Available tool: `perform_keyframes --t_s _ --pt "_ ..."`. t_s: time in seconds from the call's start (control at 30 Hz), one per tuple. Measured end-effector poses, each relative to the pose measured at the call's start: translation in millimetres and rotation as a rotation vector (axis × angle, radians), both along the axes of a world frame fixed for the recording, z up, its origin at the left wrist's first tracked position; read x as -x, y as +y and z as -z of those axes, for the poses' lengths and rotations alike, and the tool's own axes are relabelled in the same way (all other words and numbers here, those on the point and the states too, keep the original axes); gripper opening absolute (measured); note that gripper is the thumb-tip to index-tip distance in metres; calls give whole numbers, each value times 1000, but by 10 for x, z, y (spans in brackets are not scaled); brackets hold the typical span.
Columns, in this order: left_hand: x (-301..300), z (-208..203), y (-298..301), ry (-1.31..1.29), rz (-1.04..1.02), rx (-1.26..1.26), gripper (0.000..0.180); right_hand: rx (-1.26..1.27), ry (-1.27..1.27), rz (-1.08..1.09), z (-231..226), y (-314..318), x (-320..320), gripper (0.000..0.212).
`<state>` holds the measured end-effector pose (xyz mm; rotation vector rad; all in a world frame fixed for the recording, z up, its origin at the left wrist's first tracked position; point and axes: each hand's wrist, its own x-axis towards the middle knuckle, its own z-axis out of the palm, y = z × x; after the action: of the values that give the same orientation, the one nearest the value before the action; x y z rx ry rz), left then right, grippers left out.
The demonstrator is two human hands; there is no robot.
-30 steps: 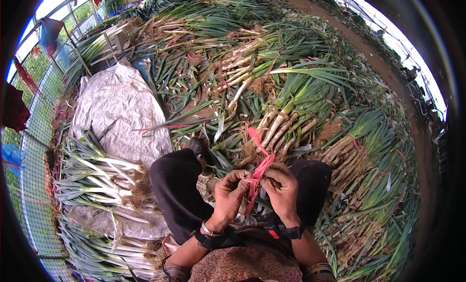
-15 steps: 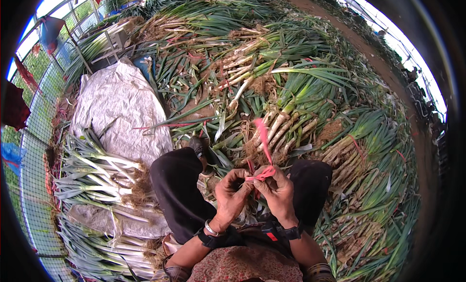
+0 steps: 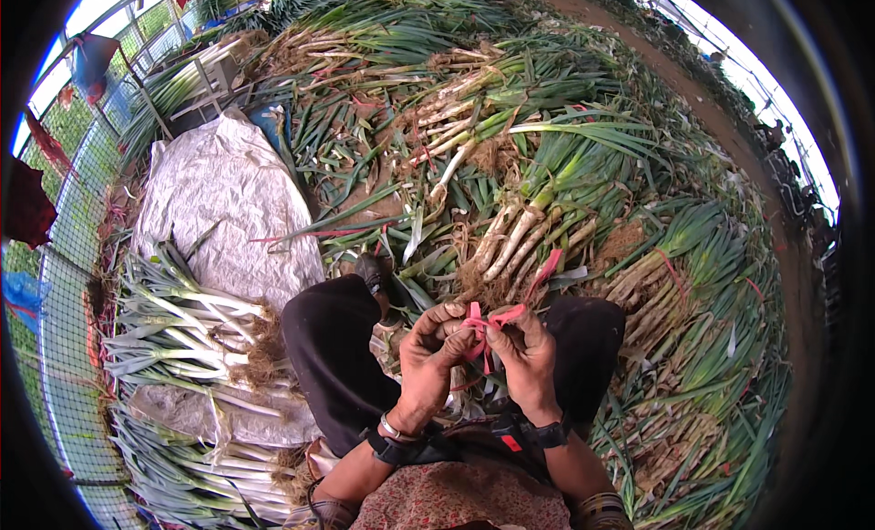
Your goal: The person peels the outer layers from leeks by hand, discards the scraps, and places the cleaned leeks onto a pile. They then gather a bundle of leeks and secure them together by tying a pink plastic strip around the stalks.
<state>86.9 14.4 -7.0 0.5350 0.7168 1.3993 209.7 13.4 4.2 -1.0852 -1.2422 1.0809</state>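
Note:
A flat pink strip of tie tape [image 3: 545,270] is looped between my hands in front of my lap. My left hand [image 3: 432,349] pinches one part of it between thumb and fingers. On the other side of the loop, my right hand [image 3: 522,352] grips the strip, and a loose end sticks up and to the right past the fingers. Just beyond my hands lies a bunch of leeks [image 3: 519,238] with muddy roots toward me. Whether the strip is knotted cannot be made out.
Cleaner white leeks [image 3: 200,334] lie on a pale plastic sheet [image 3: 223,188] at my left. Untrimmed leek bundles [image 3: 674,266], some tied with pink strips, cover the ground at right and ahead. A mesh fence [image 3: 77,366] runs along the left edge.
The strip's free end, upright above my hands before, now leans down to the right. The pink loop between my fingers has changed shape; both hands stay in nearly the same place.

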Motion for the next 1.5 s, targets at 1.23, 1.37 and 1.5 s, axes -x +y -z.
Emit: perform_keyframes --t_s 1.23,1.37,1.5 --pt "275 102 -140 743 224 -267 12 296 440 233 -61 213 -414 15" --pt "428 165 -314 726 279 -371 13 185 517 452 0 366 -681 13" --pt "611 163 -484 530 285 -152 12 175 378 409 25 404 -459 11"
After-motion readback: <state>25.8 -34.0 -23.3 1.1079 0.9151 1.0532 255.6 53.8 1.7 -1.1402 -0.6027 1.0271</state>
